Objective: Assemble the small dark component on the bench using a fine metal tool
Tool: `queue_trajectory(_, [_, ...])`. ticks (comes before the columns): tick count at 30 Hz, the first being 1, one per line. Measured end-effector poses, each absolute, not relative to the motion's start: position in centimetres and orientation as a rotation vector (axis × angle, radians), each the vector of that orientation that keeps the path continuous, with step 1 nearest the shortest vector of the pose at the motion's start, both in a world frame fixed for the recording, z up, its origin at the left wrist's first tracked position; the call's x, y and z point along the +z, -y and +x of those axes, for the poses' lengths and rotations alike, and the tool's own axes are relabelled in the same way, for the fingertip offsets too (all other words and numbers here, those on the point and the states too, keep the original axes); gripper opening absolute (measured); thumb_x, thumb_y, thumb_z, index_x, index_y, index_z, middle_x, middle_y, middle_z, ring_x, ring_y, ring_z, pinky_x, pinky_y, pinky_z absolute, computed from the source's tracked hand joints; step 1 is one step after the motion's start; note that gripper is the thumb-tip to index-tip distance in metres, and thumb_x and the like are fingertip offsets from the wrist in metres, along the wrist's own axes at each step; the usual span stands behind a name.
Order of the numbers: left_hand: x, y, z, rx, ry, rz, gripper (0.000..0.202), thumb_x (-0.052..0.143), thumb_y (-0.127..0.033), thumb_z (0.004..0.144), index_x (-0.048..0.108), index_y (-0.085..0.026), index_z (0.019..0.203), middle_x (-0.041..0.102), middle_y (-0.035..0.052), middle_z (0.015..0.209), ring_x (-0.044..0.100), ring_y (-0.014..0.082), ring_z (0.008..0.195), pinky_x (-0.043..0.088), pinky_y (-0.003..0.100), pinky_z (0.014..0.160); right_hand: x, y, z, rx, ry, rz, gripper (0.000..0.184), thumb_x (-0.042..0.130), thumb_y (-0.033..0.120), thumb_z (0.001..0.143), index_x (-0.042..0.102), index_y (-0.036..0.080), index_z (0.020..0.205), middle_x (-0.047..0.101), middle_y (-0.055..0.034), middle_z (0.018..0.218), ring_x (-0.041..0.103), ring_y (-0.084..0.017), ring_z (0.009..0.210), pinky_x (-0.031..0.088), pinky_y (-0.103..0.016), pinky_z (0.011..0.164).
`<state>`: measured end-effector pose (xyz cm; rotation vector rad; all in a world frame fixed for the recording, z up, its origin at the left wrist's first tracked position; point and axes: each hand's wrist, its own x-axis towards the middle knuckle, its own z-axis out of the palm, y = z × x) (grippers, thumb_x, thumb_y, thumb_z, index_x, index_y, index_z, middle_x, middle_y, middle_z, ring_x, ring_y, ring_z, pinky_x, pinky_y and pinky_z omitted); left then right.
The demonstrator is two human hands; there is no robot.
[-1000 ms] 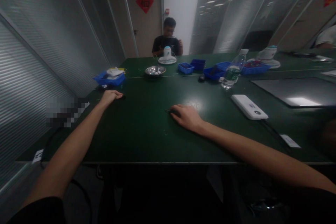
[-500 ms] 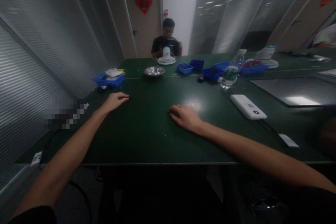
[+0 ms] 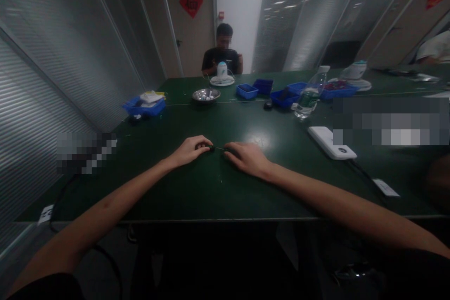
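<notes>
Over the middle of the green table, my left hand is closed, its thumb and fingers pinching a small black piece. What kind of piece it is I cannot make out. Facing it from the right, my right hand is closed around a dark object with a thin metal-looking rod sticking out to the left. Most of that object is hidden by my fingers. The rod's tip points at the black piece; whether the two touch I cannot tell.
Beyond my hands stand a metal bowl with small parts, a blue tray at left and several blue bins. To the right are a water bottle and a white power bank with a cable. A person sits opposite.
My left hand has moved right, carrying the small black piece up close to my right hand. The right hand stays nearly in place, still gripping the rod-tipped object.
</notes>
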<state>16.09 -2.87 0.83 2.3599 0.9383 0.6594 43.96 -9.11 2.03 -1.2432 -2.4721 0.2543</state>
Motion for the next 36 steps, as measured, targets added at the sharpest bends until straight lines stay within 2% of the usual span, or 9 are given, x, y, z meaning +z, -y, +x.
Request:
queue_trajectory(5, [0.8, 2.7, 16.0, 0.634, -0.925, 2.287, 0.029, 0.057, -0.037, 0.099, 0.071, -0.020, 0.118, 0.070, 0.0070, 0.104, 0.061, 0.0190, 0.084, 0.047, 0.032, 0.075, 2.0, 9.2, 44.0, 0.237, 2.493, -1.230, 0.039, 0.045, 0.043, 0.106, 0.061, 0.021, 0.134, 0.071, -0.0102, 0.119, 0.068, -0.021, 0.092, 0.049, -0.032, 0.080])
queue_trajectory(14, [1.2, 3.2, 16.5, 0.518, -0.750, 2.162, 0.027, 0.056, -0.035, 0.101, 0.072, -0.022, 0.118, 0.071, 0.0079, 0.117, 0.064, 0.0227, 0.109, 0.048, 0.037, 0.096, 1.7, 9.4, 43.9, 0.113, 2.572, -1.157, 0.039, 0.045, 0.040, 0.106, 0.060, 0.023, 0.137, 0.067, -0.0085, 0.111, 0.063, -0.018, 0.083, 0.043, -0.028, 0.071])
queue_trajectory(22, [0.8, 3.7, 17.0, 0.493, -0.736, 2.203, 0.030, 0.064, -0.039, 0.096, 0.072, -0.023, 0.120, 0.070, 0.0072, 0.110, 0.064, 0.0218, 0.099, 0.048, 0.035, 0.088, 1.3, 9.3, 43.7, 0.138, 2.584, -1.091, 0.038, 0.042, 0.041, 0.107, 0.059, 0.024, 0.137, 0.067, -0.0084, 0.114, 0.064, -0.017, 0.084, 0.045, -0.028, 0.072])
queue_trajectory(25, [0.9, 3.8, 17.1, 0.519, -0.771, 2.177, 0.041, 0.070, -0.038, 0.092, 0.067, -0.023, 0.130, 0.069, 0.0064, 0.108, 0.063, 0.0207, 0.095, 0.047, 0.034, 0.084, 1.3, 9.3, 43.7, 0.159, 2.541, -1.131, 0.037, 0.044, 0.041, 0.107, 0.059, 0.022, 0.135, 0.068, -0.0092, 0.116, 0.066, -0.019, 0.090, 0.047, -0.029, 0.077])
queue_trajectory(29, [1.2, 3.5, 16.8, 0.568, -0.783, 2.165, 0.069, 0.074, -0.034, 0.089, 0.046, -0.025, 0.151, 0.071, 0.0047, 0.105, 0.064, 0.0195, 0.094, 0.045, 0.032, 0.079, 1.6, 9.4, 43.7, 0.162, 2.498, -1.242, 0.035, 0.049, 0.040, 0.104, 0.061, 0.022, 0.132, 0.071, -0.0090, 0.115, 0.068, -0.021, 0.089, 0.047, -0.031, 0.078])
queue_trajectory(30, [1.2, 3.3, 16.6, 0.570, -0.802, 2.186, 0.067, 0.074, -0.034, 0.088, 0.049, -0.024, 0.149, 0.071, 0.0045, 0.104, 0.064, 0.0192, 0.091, 0.045, 0.032, 0.078, 1.7, 9.4, 43.7, 0.164, 2.490, -1.267, 0.035, 0.050, 0.039, 0.103, 0.061, 0.022, 0.132, 0.072, -0.0088, 0.115, 0.068, -0.021, 0.089, 0.048, -0.031, 0.078])
queue_trajectory(32, [1.3, 3.1, 16.1, 0.571, -0.843, 2.253, 0.047, 0.073, -0.036, 0.090, 0.063, -0.023, 0.133, 0.071, 0.0050, 0.104, 0.064, 0.0193, 0.089, 0.045, 0.032, 0.077, 1.9, 9.4, 43.7, 0.162, 2.462, -1.328, 0.035, 0.050, 0.040, 0.102, 0.063, 0.022, 0.130, 0.073, -0.0086, 0.113, 0.069, -0.022, 0.089, 0.048, -0.031, 0.076])
queue_trajectory(34, [1.4, 3.1, 15.7, 0.585, -0.842, 2.334, 0.028, 0.070, -0.038, 0.092, 0.072, -0.021, 0.115, 0.070, 0.0066, 0.109, 0.064, 0.0211, 0.096, 0.047, 0.034, 0.081, 2.1, 9.3, 43.7, 0.165, 2.424, -1.400, 0.036, 0.050, 0.041, 0.102, 0.064, 0.021, 0.129, 0.074, -0.0090, 0.112, 0.069, -0.023, 0.088, 0.048, -0.032, 0.074])
queue_trajectory(36, [1.4, 3.2, 15.6, 0.608, -0.785, 2.417, 0.022, 0.068, -0.037, 0.094, 0.073, -0.022, 0.109, 0.069, 0.0077, 0.116, 0.061, 0.0235, 0.107, 0.047, 0.037, 0.091, 2.2, 9.2, 43.8, 0.179, 2.389, -1.462, 0.037, 0.050, 0.042, 0.102, 0.064, 0.021, 0.129, 0.074, -0.0093, 0.111, 0.069, -0.024, 0.089, 0.048, -0.032, 0.073])
